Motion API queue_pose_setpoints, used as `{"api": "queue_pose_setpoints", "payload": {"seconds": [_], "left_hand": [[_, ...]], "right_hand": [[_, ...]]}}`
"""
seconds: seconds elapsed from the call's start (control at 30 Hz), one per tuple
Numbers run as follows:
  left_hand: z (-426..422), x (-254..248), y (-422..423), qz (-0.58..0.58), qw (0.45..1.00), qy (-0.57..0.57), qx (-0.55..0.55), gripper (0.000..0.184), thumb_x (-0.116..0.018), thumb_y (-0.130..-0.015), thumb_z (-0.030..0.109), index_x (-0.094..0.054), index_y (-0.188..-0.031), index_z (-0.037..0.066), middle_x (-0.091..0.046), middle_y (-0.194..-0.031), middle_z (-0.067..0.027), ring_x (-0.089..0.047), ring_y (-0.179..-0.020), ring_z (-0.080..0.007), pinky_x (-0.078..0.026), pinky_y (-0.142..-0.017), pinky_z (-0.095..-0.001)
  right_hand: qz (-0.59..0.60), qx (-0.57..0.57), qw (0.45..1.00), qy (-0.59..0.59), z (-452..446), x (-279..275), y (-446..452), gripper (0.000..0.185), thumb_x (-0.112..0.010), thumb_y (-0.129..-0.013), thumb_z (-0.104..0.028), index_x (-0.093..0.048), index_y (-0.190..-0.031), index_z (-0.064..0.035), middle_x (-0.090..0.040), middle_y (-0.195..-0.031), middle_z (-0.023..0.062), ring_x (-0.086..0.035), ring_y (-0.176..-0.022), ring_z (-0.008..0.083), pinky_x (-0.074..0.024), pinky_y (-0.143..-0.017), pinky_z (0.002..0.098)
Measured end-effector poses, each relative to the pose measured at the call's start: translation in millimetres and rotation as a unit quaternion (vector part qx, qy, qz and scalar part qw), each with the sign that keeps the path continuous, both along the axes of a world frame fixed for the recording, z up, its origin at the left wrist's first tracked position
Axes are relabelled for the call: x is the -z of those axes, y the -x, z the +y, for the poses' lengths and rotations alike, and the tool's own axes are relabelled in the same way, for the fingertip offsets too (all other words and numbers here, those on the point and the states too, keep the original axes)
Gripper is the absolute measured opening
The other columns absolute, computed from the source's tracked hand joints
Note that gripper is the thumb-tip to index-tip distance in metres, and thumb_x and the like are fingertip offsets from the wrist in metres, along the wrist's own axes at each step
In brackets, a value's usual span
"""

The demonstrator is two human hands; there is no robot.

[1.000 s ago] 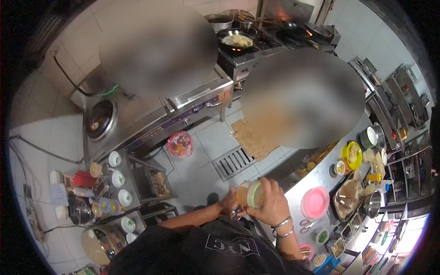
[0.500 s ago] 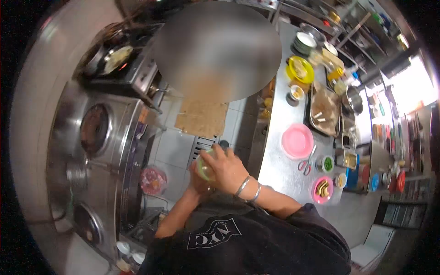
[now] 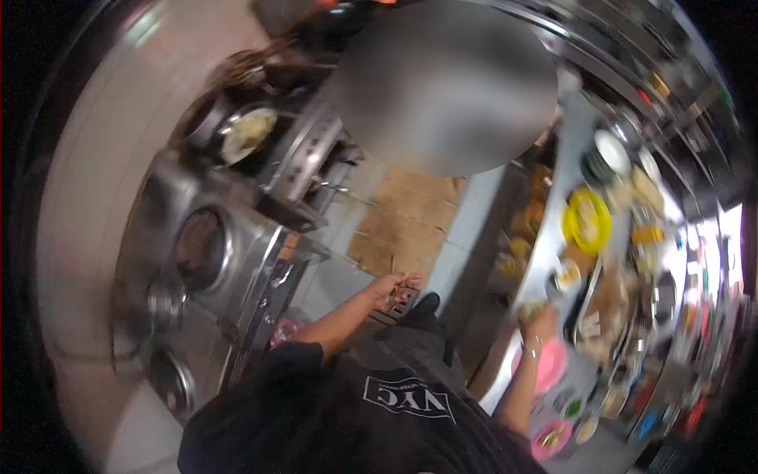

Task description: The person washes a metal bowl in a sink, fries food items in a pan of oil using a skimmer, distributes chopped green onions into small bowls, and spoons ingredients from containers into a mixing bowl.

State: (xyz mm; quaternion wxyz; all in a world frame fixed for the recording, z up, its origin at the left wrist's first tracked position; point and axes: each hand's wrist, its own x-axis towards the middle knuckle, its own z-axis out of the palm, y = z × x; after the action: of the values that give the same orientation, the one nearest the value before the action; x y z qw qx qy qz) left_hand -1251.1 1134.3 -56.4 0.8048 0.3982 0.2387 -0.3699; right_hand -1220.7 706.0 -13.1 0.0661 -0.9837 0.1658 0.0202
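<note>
My left hand (image 3: 392,291) is held out over the floor drain (image 3: 399,306), its fingers apart. Blur hides whether anything small lies in its palm. Over the steel counter (image 3: 499,378) on the right, my right hand (image 3: 540,324) is closed around a jar with a pale green top (image 3: 533,310), mostly covered by the fingers. Just below that hand is a pink basin (image 3: 553,365). A small cup of yellow food (image 3: 567,274) stands beyond it, near a yellow plate of food (image 3: 587,221).
A blurred person (image 3: 450,87) stands ahead, behind a cardboard sheet (image 3: 407,221) on the floor. At left are a stove counter (image 3: 257,237) and a pan of food (image 3: 248,134). Stacked plates (image 3: 610,154), a paper-lined tray (image 3: 604,312) and a pink bowl (image 3: 551,439) are on the right counter.
My hands have separated. The right one has carried the jar over to the counter, while the left one stays over the floor, now without the jar. The view has shifted and blurred.
</note>
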Motion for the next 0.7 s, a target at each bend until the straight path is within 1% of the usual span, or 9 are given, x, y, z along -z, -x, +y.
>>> {"api": "queue_pose_setpoints", "payload": {"seconds": [0.07, 0.13, 0.2, 0.3, 0.37, 0.5, 0.57, 0.63, 0.7], "left_hand": [[48, -15, -14, -0.002, 0.997, 0.005, -0.082, 0.041, -0.043, -0.104, 0.028, -0.048, -0.14, 0.01, -0.065, -0.111, -0.0082, -0.054, -0.063, -0.0105, -0.044, -0.047, -0.0209], [107, -43, -13, -0.009, 0.983, -0.007, -0.184, 0.042, -0.042, -0.103, 0.027, -0.046, -0.141, 0.01, -0.065, -0.114, -0.0113, -0.057, -0.064, -0.0141, -0.05, -0.055, -0.0231], [155, -32, 8, -0.027, 0.981, -0.062, -0.183, 0.043, -0.043, -0.103, 0.03, -0.047, -0.14, 0.008, -0.065, -0.116, -0.0135, -0.061, -0.067, -0.0148, -0.051, -0.058, -0.0236], [191, -54, 31, 0.027, 0.967, -0.188, -0.169, 0.044, -0.047, -0.101, 0.035, -0.054, -0.134, 0.006, -0.065, -0.115, -0.0148, -0.063, -0.068, -0.0153, -0.051, -0.057, -0.0256], [219, -16, 51, -0.027, 0.958, -0.276, -0.08, 0.042, -0.051, -0.1, 0.034, -0.057, -0.133, 0.009, -0.067, -0.112, -0.013, -0.061, -0.058, -0.0166, -0.05, -0.044, -0.0297], [254, 36, 46, 0.043, 0.965, -0.258, -0.004, 0.043, -0.052, -0.1, 0.038, -0.06, -0.13, 0.009, -0.068, -0.11, -0.0132, -0.066, -0.063, -0.0186, -0.05, -0.044, -0.0327], [265, -9, 15, 0.089, 0.98, -0.176, -0.021, 0.044, -0.052, -0.099, 0.04, -0.062, -0.129, 0.009, -0.068, -0.11, -0.0134, -0.067, -0.063, -0.0211, -0.05, -0.045, -0.0343], [289, 49, 27, -0.128, 0.963, -0.222, -0.082, 0.047, -0.053, -0.098, 0.043, -0.063, -0.125, 0.005, -0.064, -0.119, -0.0124, -0.064, -0.062, -0.0206, -0.053, -0.054, -0.033], [318, 38, 15, -0.019, 0.982, -0.165, -0.086, 0.049, -0.053, -0.098, 0.044, -0.061, -0.127, 0.006, -0.064, -0.118, -0.0118, -0.063, -0.062, -0.0206, -0.053, -0.055, -0.0339]], "right_hand": [[0.044, -0.016, 0.996, 0.075, -16, 20, -15, 0.102, -0.08, -0.067, -0.05, -0.035, -0.145, -0.0052, -0.055, -0.126, 0.0225, -0.059, -0.107, 0.0397, -0.05, -0.091, 0.0479], [0.112, 0.007, 0.994, 0.009, -21, -2, -35, 0.122, -0.081, -0.063, -0.06, -0.018, -0.153, -0.0063, -0.041, -0.141, 0.0309, -0.053, -0.121, 0.0446, -0.0453, -0.1, 0.0496], [0.131, 0.037, 0.982, 0.128, 9, -39, -46, 0.129, -0.084, -0.061, -0.058, -0.013, -0.154, -0.0065, -0.029, -0.149, 0.0339, -0.042, -0.131, 0.0464, -0.0413, -0.106, 0.0487], [-0.015, -0.084, 0.996, 0.007, 44, -61, -93, 0.095, -0.077, -0.079, -0.043, -0.027, -0.15, -0.0035, -0.033, -0.149, 0.0294, -0.037, -0.135, 0.045, -0.0326, -0.111, 0.0498], [-0.073, -0.187, 0.976, -0.086, 99, -85, -142, 0.074, -0.071, -0.087, -0.031, -0.037, -0.144, 0.0016, -0.041, -0.144, 0.0275, -0.041, -0.131, 0.045, -0.0366, -0.108, 0.0487], [-0.05, -0.275, 0.893, -0.351, 237, -92, -271, 0.066, -0.07, -0.089, -0.022, -0.04, -0.143, 0.0016, -0.044, -0.144, 0.0224, -0.049, -0.127, 0.0369, -0.0407, -0.105, 0.0411], [-0.056, -0.357, 0.855, -0.371, 340, -125, -341, 0.066, -0.07, -0.089, -0.019, -0.039, -0.145, -0.0012, -0.043, -0.145, 0.0216, -0.051, -0.126, 0.0343, -0.043, -0.104, 0.0403], [-0.009, -0.37, 0.821, -0.434, 442, -140, -413, 0.067, -0.07, -0.09, -0.02, -0.038, -0.146, -0.0028, -0.043, -0.146, 0.0214, -0.051, -0.126, 0.034, -0.0442, -0.103, 0.0397], [-0.035, -0.448, 0.784, -0.429, 546, -137, -491, 0.068, -0.069, -0.09, -0.021, -0.036, -0.147, -0.0029, -0.042, -0.146, 0.0222, -0.052, -0.125, 0.0353, -0.0455, -0.102, 0.0396]]}}
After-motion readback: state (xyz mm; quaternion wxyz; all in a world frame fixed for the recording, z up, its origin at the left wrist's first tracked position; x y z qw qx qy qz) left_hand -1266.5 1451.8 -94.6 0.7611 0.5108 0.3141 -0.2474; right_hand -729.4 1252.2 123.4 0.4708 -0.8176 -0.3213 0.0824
